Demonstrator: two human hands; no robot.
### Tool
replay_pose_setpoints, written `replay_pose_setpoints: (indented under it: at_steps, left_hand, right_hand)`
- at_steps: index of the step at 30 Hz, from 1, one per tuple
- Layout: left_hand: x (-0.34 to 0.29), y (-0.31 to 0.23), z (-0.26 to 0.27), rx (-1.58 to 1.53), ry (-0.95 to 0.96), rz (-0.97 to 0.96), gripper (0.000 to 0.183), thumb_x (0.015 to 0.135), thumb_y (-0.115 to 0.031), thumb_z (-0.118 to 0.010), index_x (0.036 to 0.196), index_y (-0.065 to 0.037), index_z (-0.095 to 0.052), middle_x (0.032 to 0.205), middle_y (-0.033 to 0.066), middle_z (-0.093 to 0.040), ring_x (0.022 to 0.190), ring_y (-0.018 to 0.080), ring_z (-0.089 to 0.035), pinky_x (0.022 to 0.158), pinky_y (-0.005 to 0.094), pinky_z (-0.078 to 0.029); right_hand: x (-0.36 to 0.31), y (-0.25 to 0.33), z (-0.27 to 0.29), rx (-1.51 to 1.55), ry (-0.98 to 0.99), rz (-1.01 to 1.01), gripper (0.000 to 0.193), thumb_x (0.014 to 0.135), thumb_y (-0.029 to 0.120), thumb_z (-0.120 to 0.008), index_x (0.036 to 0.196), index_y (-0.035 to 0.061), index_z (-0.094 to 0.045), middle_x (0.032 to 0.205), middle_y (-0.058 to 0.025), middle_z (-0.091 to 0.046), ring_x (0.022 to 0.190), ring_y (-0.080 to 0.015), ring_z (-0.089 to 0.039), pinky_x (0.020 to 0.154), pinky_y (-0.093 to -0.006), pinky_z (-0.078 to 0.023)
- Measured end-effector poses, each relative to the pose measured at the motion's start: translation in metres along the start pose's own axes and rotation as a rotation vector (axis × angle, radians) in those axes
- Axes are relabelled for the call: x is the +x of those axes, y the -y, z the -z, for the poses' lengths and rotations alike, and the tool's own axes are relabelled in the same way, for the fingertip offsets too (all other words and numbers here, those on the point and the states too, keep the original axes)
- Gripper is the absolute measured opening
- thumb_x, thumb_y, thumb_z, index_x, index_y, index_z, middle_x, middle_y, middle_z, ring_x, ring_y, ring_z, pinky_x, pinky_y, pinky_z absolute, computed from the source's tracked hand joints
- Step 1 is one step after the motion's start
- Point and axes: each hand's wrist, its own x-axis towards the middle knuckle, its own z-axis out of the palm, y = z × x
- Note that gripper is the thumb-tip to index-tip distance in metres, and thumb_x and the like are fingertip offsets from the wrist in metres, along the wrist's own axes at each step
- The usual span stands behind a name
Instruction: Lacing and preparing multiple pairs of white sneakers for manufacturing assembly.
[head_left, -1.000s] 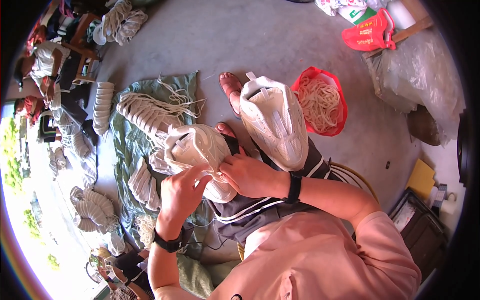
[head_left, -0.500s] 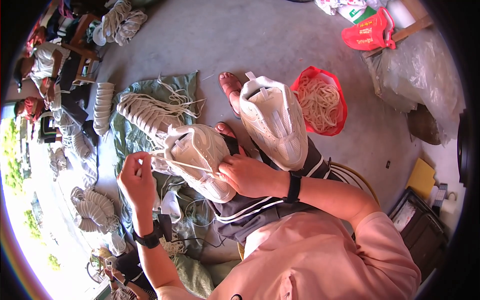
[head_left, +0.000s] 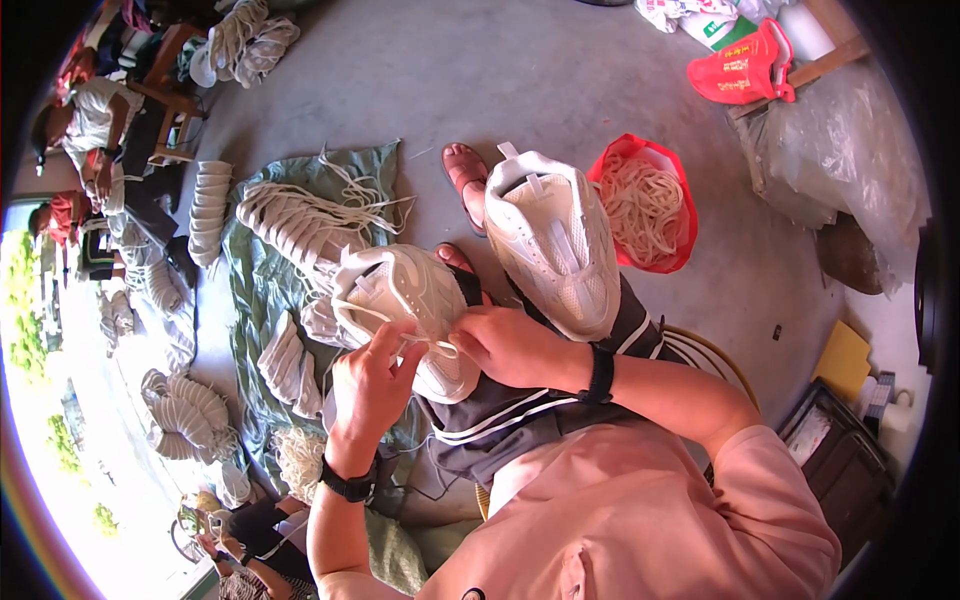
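Worked shoe: pale low-cut shoe lying across the person's left thigh, toe toward the body, heel outward, opening upward.
Lace: light cord at the eyelets near the toe, between the two hands; a slack loop of it crosses the shoe's opening.
Left hand: at the shoe's left flank, thumb and index fingers bent toward the lace; cannot tell whether they pinch it.
Right hand: against the opposite flank, fingers curled in beside the lace; their tips are partly hidden, so a grip on lace or shoe cannot be confirmed.
Lace fault: the slack loop could snag or twist under the crossing strand; likely cause, uneven pull between the hands.
Shoe fault: the shoe could roll on the thigh; likely cause, a sideways tug with neither hand bracing the sole.
Second shoe: similar pale shoe on the right leg, toe toward the body, untouched by either hand.
Second shoe fault: could slide off toward the floor; likely cause, a shift of that knee.
Lace supply: tangled pale laces in a red bag, just beside the second shoe; a knotted strand could drag others out.
Left-side stock: row of pale nested pieces with trailing cords on a green sheet.
Surroundings: a seated co-worker, well apart at far left.
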Motion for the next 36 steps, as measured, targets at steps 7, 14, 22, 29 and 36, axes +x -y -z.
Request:
replay_pose_setpoints:
  at_steps: [7, 14, 22, 29, 36]
  left_hand:
    - [-0.009, 0.013, -0.004, -0.063, -0.014, 0.015, 0.023, 0.091, -0.017, -0.072, 0.111, -0.011, -0.062, 0.076, 0.0110, -0.071, 0.069, 0.0314, -0.072, 0.059, 0.0390, -0.055]
    - [-0.013, 0.024, -0.004, -0.141, -0.029, 0.005, 0.025, 0.091, -0.015, -0.072, 0.113, -0.011, -0.061, 0.078, 0.0101, -0.072, 0.069, 0.0308, -0.072, 0.060, 0.0391, -0.055]
    - [-0.014, 0.028, -0.002, -0.158, -0.025, 0.011, 0.027, 0.089, -0.014, -0.073, 0.112, -0.011, -0.061, 0.072, 0.0087, -0.069, 0.065, 0.0299, -0.070, 0.058, 0.0391, -0.053]
    - [-0.012, 0.028, -0.003, -0.158, -0.027, -0.003, 0.026, 0.089, -0.014, -0.073, 0.112, -0.011, -0.061, 0.077, 0.0098, -0.072, 0.070, 0.0298, -0.073, 0.061, 0.0384, -0.055]
    - [-0.011, 0.028, -0.005, -0.184, -0.011, -0.011, 0.022, 0.090, -0.012, -0.072, 0.109, -0.009, -0.061, 0.082, 0.0111, -0.074, 0.074, 0.0288, -0.074, 0.064, 0.0370, -0.056]
  right_hand:
    - [0.000, 0.015, -0.002, 0.008, -0.013, -0.185, 0.020, 0.095, 0.018, -0.066, 0.091, -0.0018, -0.064, 0.080, -0.0212, -0.069, 0.079, -0.0419, -0.068, 0.070, -0.0465, -0.054]
    - [0.004, 0.022, -0.007, -0.054, 0.000, -0.157, 0.018, 0.088, 0.016, -0.072, 0.083, -0.0011, -0.066, 0.080, -0.0201, -0.070, 0.079, -0.0403, -0.069, 0.071, -0.0455, -0.055]
    - [0.009, 0.028, -0.013, -0.038, 0.004, -0.158, 0.015, 0.086, 0.014, -0.070, 0.083, -0.0011, -0.069, 0.081, -0.0205, -0.070, 0.079, -0.0401, -0.069, 0.071, -0.0448, -0.055]
    - [0.013, 0.022, -0.018, 0.407, 0.026, -0.269, 0.017, 0.093, 0.014, -0.067, 0.091, -0.0026, -0.069, 0.070, -0.0071, -0.067, 0.061, -0.0120, -0.061, 0.057, -0.0304, -0.048]
    - [0.014, 0.022, -0.011, 0.956, 0.134, -0.565, 0.013, 0.100, 0.010, -0.061, 0.101, -0.0020, -0.065, 0.069, -0.0009, -0.063, 0.056, -0.0058, -0.053, 0.049, -0.0241, -0.041]
